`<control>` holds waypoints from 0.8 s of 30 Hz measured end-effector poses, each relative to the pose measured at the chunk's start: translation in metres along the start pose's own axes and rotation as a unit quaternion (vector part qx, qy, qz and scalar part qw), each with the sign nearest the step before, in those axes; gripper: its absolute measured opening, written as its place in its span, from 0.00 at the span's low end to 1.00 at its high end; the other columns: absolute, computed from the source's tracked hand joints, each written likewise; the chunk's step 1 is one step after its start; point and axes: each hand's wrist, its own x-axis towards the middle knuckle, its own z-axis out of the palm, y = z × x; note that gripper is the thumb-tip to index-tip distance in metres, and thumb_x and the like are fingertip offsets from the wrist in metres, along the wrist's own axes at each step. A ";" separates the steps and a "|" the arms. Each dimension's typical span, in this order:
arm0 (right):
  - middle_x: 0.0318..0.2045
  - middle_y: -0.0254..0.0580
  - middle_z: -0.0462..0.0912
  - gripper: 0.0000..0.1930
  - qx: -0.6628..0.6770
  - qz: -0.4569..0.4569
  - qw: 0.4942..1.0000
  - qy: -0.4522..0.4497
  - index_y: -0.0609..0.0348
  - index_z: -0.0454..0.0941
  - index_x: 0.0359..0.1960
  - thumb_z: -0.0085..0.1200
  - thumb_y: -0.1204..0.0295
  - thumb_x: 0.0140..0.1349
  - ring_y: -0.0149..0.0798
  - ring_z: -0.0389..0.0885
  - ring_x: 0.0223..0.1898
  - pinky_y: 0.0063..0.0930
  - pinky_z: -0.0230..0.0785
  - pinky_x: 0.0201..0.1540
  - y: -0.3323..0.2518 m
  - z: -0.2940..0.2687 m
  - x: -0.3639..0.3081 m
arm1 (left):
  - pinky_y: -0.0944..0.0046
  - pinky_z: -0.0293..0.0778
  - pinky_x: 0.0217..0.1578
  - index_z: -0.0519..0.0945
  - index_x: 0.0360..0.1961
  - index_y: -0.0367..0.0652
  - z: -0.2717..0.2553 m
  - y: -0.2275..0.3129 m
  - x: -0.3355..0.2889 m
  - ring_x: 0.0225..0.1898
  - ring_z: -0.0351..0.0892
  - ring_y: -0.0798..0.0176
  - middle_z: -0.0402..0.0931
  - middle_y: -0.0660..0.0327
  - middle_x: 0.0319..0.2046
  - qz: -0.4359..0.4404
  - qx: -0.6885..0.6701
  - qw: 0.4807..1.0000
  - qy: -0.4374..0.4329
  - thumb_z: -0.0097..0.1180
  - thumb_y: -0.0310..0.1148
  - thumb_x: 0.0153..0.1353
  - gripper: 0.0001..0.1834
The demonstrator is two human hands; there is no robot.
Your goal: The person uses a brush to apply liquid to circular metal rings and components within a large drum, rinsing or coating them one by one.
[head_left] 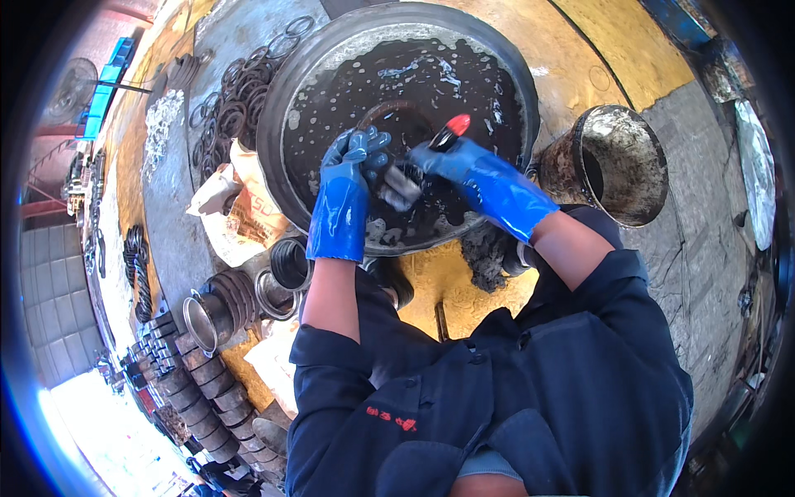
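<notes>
Both my hands wear blue rubber gloves and are over a wide round metal basin (272,153) of dark, foamy liquid. My left hand (353,156) has its fingers curled at the edge of a dark metal ring (396,108), partly sunk in the liquid. My right hand (454,162) is closed round a brush with a black handle (455,127) ending in red. Beside the left fingers, below the right hand, a greyish blurred patch (401,189) looks like the brush's bristles. The gloves hide much of the ring.
Dark rings (240,99) lie heaped left of the basin, by a crumpled paper sack (242,211). Ribbed metal cylinders (233,300) and stacked metal parts (203,389) stand at the lower left. A dirty open drum (623,166) lies at the right. Yellow sheeting (431,286) covers the floor below.
</notes>
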 end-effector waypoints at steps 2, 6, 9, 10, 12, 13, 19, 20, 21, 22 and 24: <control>0.38 0.42 0.85 0.18 -0.252 0.077 0.965 0.010 0.52 0.83 0.40 0.60 0.54 0.55 0.38 0.82 0.42 0.33 0.72 0.50 0.004 0.000 0.008 | 0.76 0.66 0.24 0.79 0.48 0.43 0.008 0.005 -0.001 0.24 0.74 0.72 0.84 0.54 0.40 0.010 -0.010 1.000 0.012 0.53 0.41 0.68 0.15; 0.44 0.43 0.84 0.16 -0.524 -0.037 0.846 0.089 0.45 0.82 0.44 0.57 0.55 0.57 0.46 0.83 0.43 0.38 0.73 0.48 0.004 0.003 0.023 | 0.75 0.64 0.22 0.79 0.48 0.43 0.004 0.010 -0.004 0.23 0.73 0.73 0.84 0.55 0.39 0.058 0.036 0.998 0.005 0.55 0.39 0.67 0.14; 0.49 0.41 0.82 0.23 -0.608 -0.223 0.749 0.142 0.39 0.77 0.53 0.59 0.63 0.52 0.47 0.83 0.38 0.40 0.76 0.41 -0.002 0.000 0.035 | 0.75 0.65 0.22 0.79 0.48 0.42 0.005 0.012 -0.006 0.23 0.73 0.73 0.84 0.57 0.38 0.032 0.019 0.999 0.010 0.57 0.37 0.66 0.13; 0.49 0.41 0.81 0.24 -0.608 -0.289 0.730 0.121 0.39 0.77 0.54 0.59 0.65 0.51 0.47 0.83 0.37 0.39 0.76 0.39 -0.010 0.000 0.032 | 0.75 0.65 0.22 0.79 0.48 0.42 0.003 0.012 -0.006 0.23 0.73 0.73 0.84 0.57 0.37 0.029 0.015 0.999 0.010 0.57 0.36 0.65 0.13; 0.50 0.40 0.81 0.27 -0.596 -0.421 0.679 0.077 0.39 0.76 0.55 0.58 0.69 0.49 0.47 0.83 0.34 0.39 0.77 0.36 -0.027 0.004 0.022 | 0.74 0.66 0.22 0.79 0.47 0.41 -0.002 0.014 -0.007 0.23 0.73 0.73 0.84 0.58 0.36 0.025 0.007 1.000 0.010 0.58 0.34 0.65 0.12; 0.54 0.40 0.79 0.30 -0.595 -0.449 0.664 0.054 0.36 0.74 0.58 0.58 0.72 0.48 0.47 0.83 0.31 0.39 0.77 0.35 -0.035 0.010 0.018 | 0.74 0.66 0.22 0.79 0.47 0.41 -0.006 0.014 -0.007 0.23 0.73 0.73 0.84 0.58 0.35 0.025 0.010 0.999 0.019 0.58 0.33 0.64 0.12; 0.50 0.40 0.81 0.23 -0.556 -0.343 0.750 0.105 0.41 0.75 0.53 0.58 0.64 0.52 0.48 0.84 0.39 0.44 0.75 0.42 -0.014 0.002 0.030 | 0.76 0.63 0.18 0.79 0.46 0.39 -0.007 0.015 -0.006 0.19 0.69 0.75 0.84 0.54 0.36 0.019 -0.019 0.999 -0.031 0.58 0.31 0.64 0.11; 0.49 0.40 0.81 0.22 -0.536 -0.308 0.774 0.133 0.42 0.77 0.52 0.59 0.63 0.53 0.49 0.84 0.40 0.43 0.75 0.44 -0.006 -0.003 0.034 | 0.76 0.62 0.18 0.79 0.46 0.39 -0.003 0.020 -0.008 0.18 0.68 0.76 0.84 0.53 0.36 0.020 -0.015 0.999 -0.030 0.58 0.31 0.64 0.11; 0.46 0.40 0.83 0.17 -0.483 -0.207 0.841 0.130 0.44 0.79 0.48 0.58 0.61 0.55 0.49 0.83 0.41 0.41 0.75 0.45 -0.004 -0.002 0.035 | 0.77 0.61 0.17 0.79 0.45 0.39 -0.001 0.026 -0.013 0.17 0.67 0.76 0.84 0.53 0.36 0.019 -0.011 0.999 -0.029 0.58 0.32 0.64 0.11; 0.42 0.40 0.84 0.14 -0.425 -0.104 0.889 0.139 0.47 0.81 0.43 0.58 0.58 0.58 0.49 0.83 0.42 0.39 0.74 0.46 -0.003 0.000 0.036 | 0.77 0.60 0.17 0.79 0.45 0.39 0.001 0.029 -0.015 0.17 0.66 0.77 0.84 0.52 0.36 0.019 -0.008 0.999 -0.029 0.58 0.32 0.64 0.11; 0.38 0.41 0.85 0.13 -0.366 -0.012 0.923 0.122 0.51 0.82 0.40 0.58 0.58 0.59 0.46 0.84 0.40 0.37 0.75 0.45 0.008 -0.011 0.049 | 0.76 0.57 0.16 0.78 0.47 0.39 0.002 0.025 -0.009 0.15 0.64 0.77 0.84 0.52 0.35 0.041 -0.012 0.999 -0.021 0.58 0.33 0.65 0.12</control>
